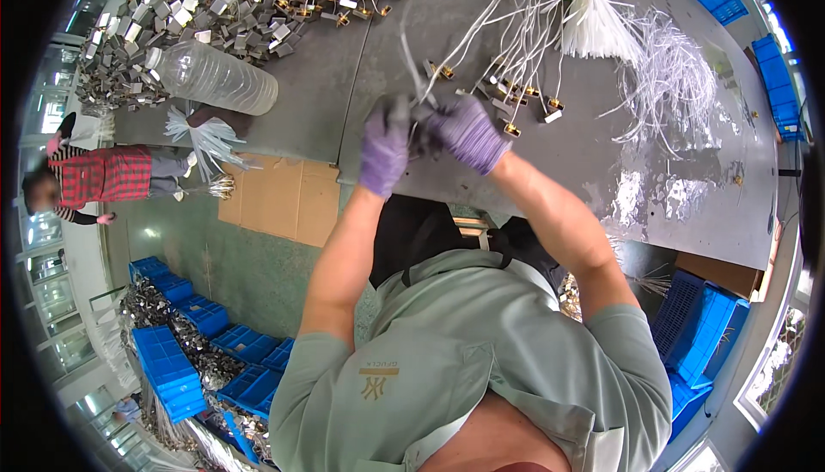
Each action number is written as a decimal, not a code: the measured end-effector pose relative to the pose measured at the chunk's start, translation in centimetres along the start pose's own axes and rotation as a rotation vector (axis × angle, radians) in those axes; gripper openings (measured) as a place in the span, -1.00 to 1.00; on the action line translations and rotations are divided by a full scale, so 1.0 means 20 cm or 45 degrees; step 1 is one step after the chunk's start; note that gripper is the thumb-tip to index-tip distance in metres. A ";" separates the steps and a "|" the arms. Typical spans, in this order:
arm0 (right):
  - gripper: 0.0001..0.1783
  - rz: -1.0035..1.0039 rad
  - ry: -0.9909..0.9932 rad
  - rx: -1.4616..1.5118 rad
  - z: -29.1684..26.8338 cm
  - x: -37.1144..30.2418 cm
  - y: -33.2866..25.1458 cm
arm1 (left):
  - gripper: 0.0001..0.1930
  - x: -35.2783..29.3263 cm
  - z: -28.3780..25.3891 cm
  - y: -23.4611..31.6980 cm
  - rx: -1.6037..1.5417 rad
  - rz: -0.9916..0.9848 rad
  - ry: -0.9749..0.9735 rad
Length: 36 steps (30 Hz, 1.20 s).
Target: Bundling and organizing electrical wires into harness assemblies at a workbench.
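My left hand [386, 147] and my right hand [469, 133] wear purple gloves with dark fingertips. They meet over the near edge of the grey metal table, fingers closed and partly blurred. A thin white cable [411, 52] runs up from between the fingertips, pinched on the left hand's side. Whatever small piece the right fingers grip is hidden. Just beyond the right hand lie several small metal connectors [514, 92] with brass-coloured parts, on the ends of white cables. These cables lead back to a thick tied bundle of white cables [593, 25].
A heap of grey metal blocks [185, 21] covers the far left of the table, beside a clear plastic bottle [219, 78] on its side. Loose white strands [675, 76] lie at right. Blue crates [168, 373] stand at lower left. A person [103, 174] stands at left.
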State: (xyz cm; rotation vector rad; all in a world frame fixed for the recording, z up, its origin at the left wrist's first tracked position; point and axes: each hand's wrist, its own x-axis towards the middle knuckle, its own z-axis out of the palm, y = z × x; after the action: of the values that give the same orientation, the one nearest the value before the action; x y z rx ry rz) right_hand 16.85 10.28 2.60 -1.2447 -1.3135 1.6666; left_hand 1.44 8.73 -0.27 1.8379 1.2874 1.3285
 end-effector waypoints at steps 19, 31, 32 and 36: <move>-0.65 0.054 0.297 0.168 -0.12 -0.04 0.08 | -0.81 0.42 -0.11 -0.66 0.417 -0.422 -0.123; -0.70 0.087 0.132 0.805 0.12 0.52 0.21 | -0.51 -1.02 -0.61 -0.15 -0.312 -0.832 -0.489; -0.70 0.026 0.208 0.767 0.08 0.53 0.18 | -0.52 -1.06 -0.64 -0.12 -0.313 -0.908 -0.488; -0.70 -0.150 0.446 0.656 -0.04 0.47 0.04 | -0.68 -1.10 -0.69 -0.04 -0.816 -0.777 -0.046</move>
State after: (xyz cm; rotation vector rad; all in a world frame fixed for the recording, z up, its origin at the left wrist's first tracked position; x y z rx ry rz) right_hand 14.62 18.73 -0.80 -1.0582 -0.6749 1.4903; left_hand -13.05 -12.44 -4.98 0.9277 1.0975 1.1624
